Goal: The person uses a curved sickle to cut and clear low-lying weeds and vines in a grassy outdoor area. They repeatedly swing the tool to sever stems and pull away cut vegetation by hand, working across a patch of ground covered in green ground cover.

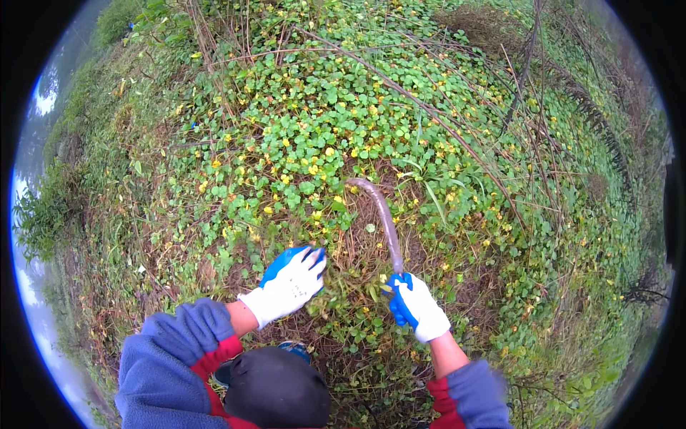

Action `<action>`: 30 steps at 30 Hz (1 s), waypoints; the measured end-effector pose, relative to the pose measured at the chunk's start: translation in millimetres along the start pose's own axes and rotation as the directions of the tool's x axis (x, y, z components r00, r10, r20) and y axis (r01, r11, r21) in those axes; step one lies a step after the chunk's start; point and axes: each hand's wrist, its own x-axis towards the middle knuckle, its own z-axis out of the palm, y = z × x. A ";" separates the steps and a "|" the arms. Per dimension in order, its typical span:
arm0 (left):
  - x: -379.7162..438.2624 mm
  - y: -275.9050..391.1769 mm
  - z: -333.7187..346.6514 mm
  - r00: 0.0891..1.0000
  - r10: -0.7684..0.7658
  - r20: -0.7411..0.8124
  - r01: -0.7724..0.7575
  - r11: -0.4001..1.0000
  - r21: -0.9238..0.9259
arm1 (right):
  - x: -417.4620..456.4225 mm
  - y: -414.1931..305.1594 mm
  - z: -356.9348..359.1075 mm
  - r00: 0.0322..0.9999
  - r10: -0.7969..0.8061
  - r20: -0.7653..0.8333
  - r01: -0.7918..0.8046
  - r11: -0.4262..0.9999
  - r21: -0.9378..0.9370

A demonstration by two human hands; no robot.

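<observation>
My right hand [418, 307], in a white knit glove with a blue coated palm, is closed around the handle end of a sickle [387, 220]. The curved blade, grey-brown and wet-looking, extends up and hooks left over low plants. My left hand [292, 281], gloved alike, is at the left of the sickle, back upward, just above the ground cover. Its fingertips point up and right; the palm side is hidden. Blurred loose greenery [329, 300] lies beside that hand, and whether the fingers hold any of it cannot be told.
Low leafy ground cover [305, 128] with yellowing leaves spreads ahead. A long dry stem [423, 104] slants across it, with more bare branches [528, 69] at the upper right. My dark-covered knee [278, 389] and a blue shoe [295, 349] are below. Shrubs [45, 206] stand far left.
</observation>
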 end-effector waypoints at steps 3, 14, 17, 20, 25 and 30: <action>40.8 -24.8 19.6 0.995 -0.097 0.000 0.097 0.995 -0.022 | 15.1 29.1 6.4 0.987 -0.146 0.071 0.162 0.929 -0.333; 110.6 -65.8 62.3 0.828 -0.427 0.363 0.472 0.880 -0.042 | 13.8 53.6 16.7 0.980 -0.170 -0.102 0.089 0.837 -0.540; 90.6 -67.4 68.7 0.898 -0.259 0.355 0.292 0.956 -0.041 | -18.9 50.9 21.4 0.996 0.090 -0.019 -0.091 0.931 -0.353; 72.6 -30.6 48.9 0.917 -0.091 0.387 0.182 0.962 -0.205 | -63.7 89.9 -6.8 0.985 0.157 -0.069 -0.168 0.815 -0.554; -39.0 43.9 30.7 0.771 0.240 0.590 0.099 0.870 -0.484 | -150.4 130.2 -26.0 0.951 0.255 0.176 0.004 0.558 -0.830; -107.0 37.4 18.8 0.870 0.096 0.483 0.194 0.835 -0.515 | -112.8 85.2 2.9 0.968 0.229 0.106 -0.128 0.806 -0.578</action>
